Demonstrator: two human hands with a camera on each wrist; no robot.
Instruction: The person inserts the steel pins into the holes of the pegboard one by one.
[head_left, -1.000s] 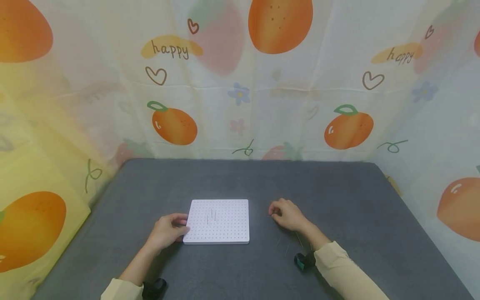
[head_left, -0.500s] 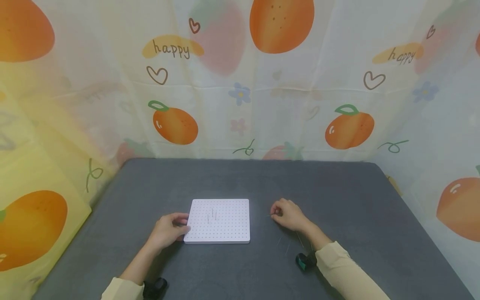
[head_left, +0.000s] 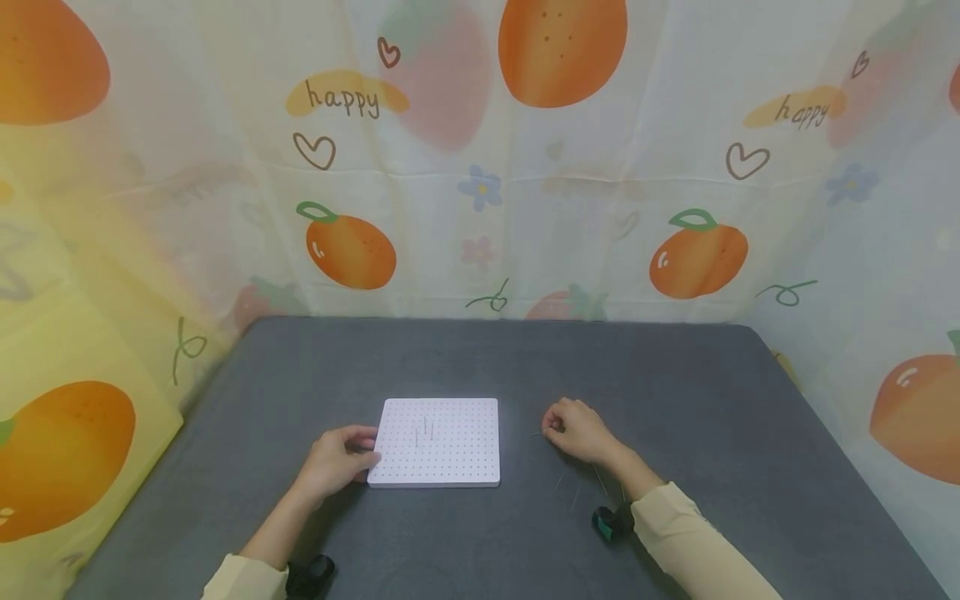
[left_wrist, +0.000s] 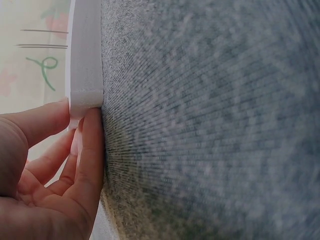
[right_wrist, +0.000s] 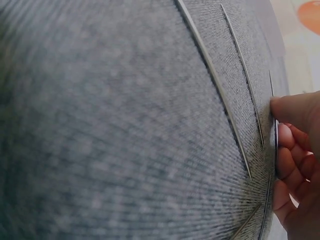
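Note:
My left hand (head_left: 332, 463) grips the left edge of a white pegboard (head_left: 459, 454) covered in rows of small holes. In the left wrist view, the thumb lies on the board's top rim and the fingers press its side wall (left_wrist: 86, 55). A few thin metal rods (head_left: 425, 431) stand upright in the board, left of its middle. Right of the board, my right hand (head_left: 579, 431) is low over the table and pinches a thin metal rod (right_wrist: 276, 145) between thumb and fingers. That rod lies along the cloth.
Several loose metal rods (right_wrist: 215, 80) lie on the grey cloth-covered table (head_left: 525, 358), near the right wrist. Black wrist cameras (head_left: 612, 522) sit under both forearms. A fruit-printed curtain (head_left: 480, 250) hangs behind the table.
The right hand has shifted very slightly to the right, staying low at the rod. The left hand and the pegboard stay where they were.

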